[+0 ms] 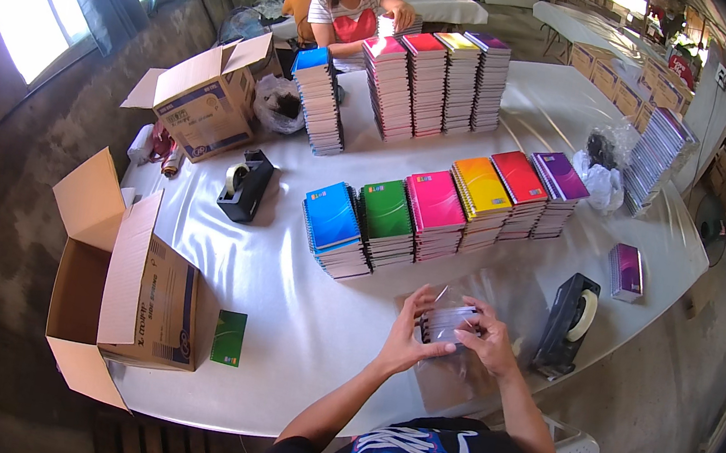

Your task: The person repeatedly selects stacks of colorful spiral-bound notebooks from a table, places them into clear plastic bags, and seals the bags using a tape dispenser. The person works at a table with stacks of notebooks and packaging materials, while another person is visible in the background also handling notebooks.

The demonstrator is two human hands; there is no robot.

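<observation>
Between my hands is a small stack of spiral notebooks point(448, 324), seen edge-on with clear plastic around it. My left hand point(409, 335) grips the stack's left side, thumb toward me. On its right side my right hand point(487, 339) is closed with bent fingers. Beneath them, clear plastic bags point(445, 386) lie flat on the white-covered table. Just beyond stands a row of notebook piles: blue point(336, 216), green point(386, 209), pink point(436, 201), yellow point(482, 187), red point(519, 177) and purple point(560, 176).
Right of my hands are a black tape dispenser point(563, 326) and a small purple notebook bundle point(626, 272). Open cartons point(155, 291) and another tape dispenser point(246, 186) stand left, near a green notebook point(228, 337). Across the table, a person point(354, 19) sits behind taller piles point(390, 88).
</observation>
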